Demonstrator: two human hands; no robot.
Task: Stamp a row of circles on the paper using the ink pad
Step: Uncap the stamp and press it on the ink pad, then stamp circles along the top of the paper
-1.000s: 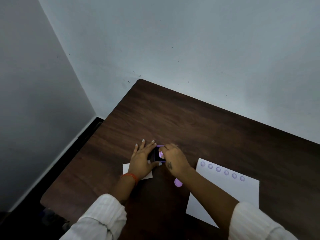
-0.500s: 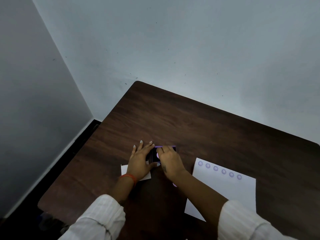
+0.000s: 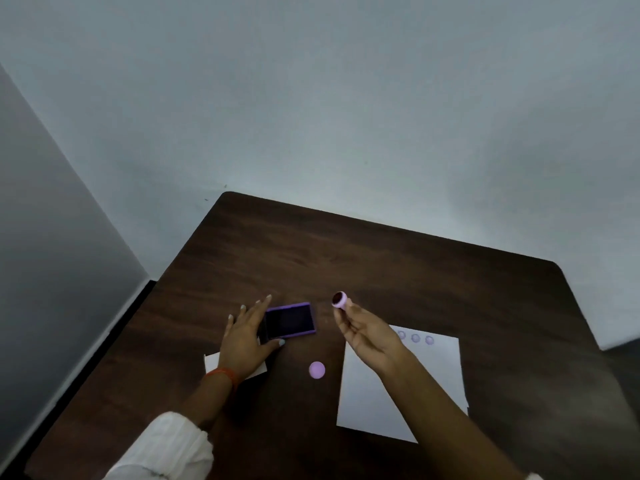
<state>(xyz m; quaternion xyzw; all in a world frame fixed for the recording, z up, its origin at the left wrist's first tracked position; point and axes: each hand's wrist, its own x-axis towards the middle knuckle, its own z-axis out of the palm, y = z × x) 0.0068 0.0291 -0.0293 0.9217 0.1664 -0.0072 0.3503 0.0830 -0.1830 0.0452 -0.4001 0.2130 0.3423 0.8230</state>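
A purple ink pad (image 3: pixel 290 320) lies open on the dark wooden table (image 3: pixel 381 265), its dark inked face up. My left hand (image 3: pixel 247 336) rests flat against the pad's left side, steadying it. My right hand (image 3: pixel 367 332) is raised just right of the pad and pinches a small lilac round stamp (image 3: pixel 339 299), whose dark inked face points up and away. The white paper (image 3: pixel 398 386) lies to the right. A row of purple circles (image 3: pixel 415 337) runs along its far edge, partly hidden by my right hand.
A lilac round cap (image 3: pixel 317 370) lies on the table between the pad and the paper. A small white card (image 3: pixel 211 362) sits under my left wrist. Grey walls close off the back and left; the table's left edge drops to the floor.
My right hand lifted the stamp off the ink pad and moved right, turning its inked face up. The pad is now uncovered. My left hand stayed on the pad.
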